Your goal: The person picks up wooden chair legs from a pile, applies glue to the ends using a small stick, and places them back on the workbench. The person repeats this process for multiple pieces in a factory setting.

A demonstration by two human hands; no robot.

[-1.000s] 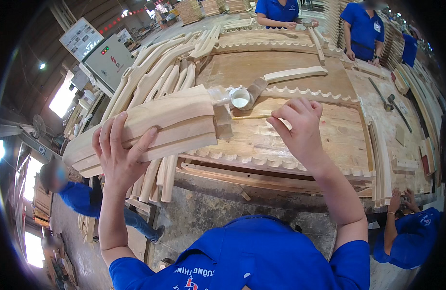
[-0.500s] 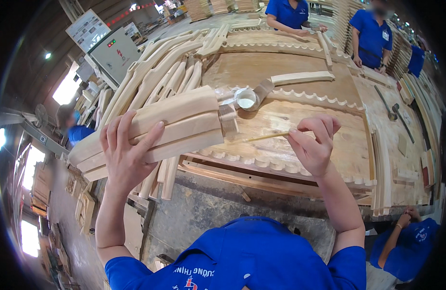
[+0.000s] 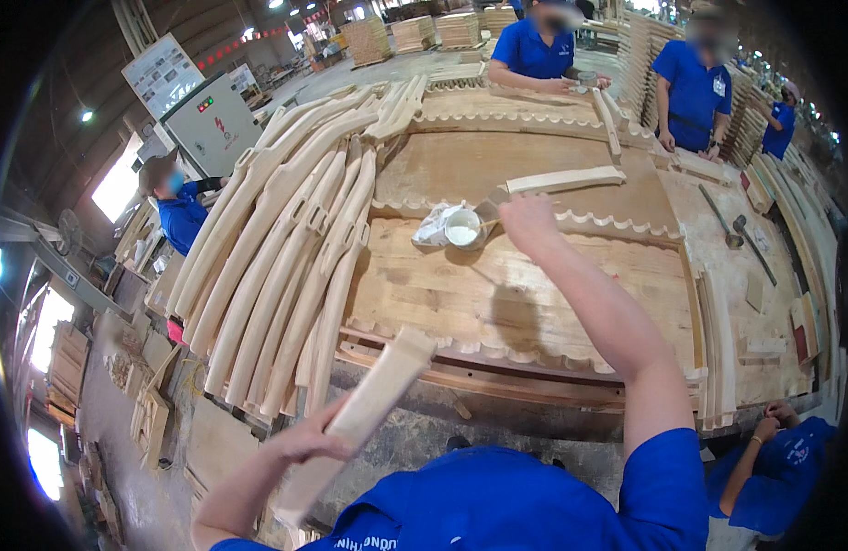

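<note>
Stick [image 3: 491, 223] has moved to the cup [image 3: 461, 218].

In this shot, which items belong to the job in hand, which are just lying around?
Job in hand:
pale wooden stock, in the left hand
thin stick, in the right hand
cup of white liquid, at the stick's tip

Apparently just lying around:
two hammers
pile of shaped wooden parts

1 head-worn fisheye view, downward
</note>
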